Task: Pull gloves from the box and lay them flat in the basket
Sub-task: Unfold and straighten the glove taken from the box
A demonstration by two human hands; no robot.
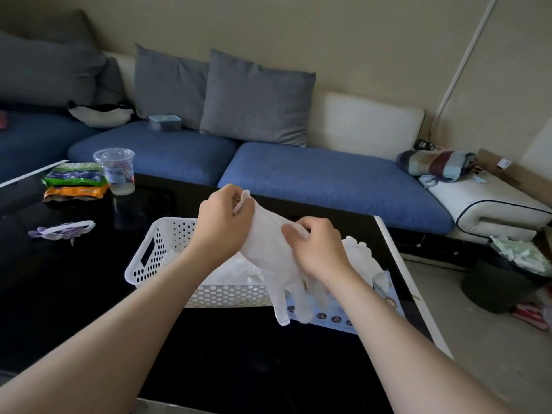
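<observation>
Our left hand [222, 218] and right hand [316, 249] both pinch one glove [268, 249]; it hangs across the basket [155, 249] rim.

Both hands are up over the white basket [149, 258]: left hand [222, 221] pinches the glove [268, 249] at its cuff, right hand [316, 249] grips its middle, fingers dangling over the blue box [334, 319] on the black table [74, 294].

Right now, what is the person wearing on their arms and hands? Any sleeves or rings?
Nothing! The left hand and right hand are bare, with no rings that I can see. The left forearm and right forearm are bare too: no sleeves, watch or bracelets in view.
</observation>
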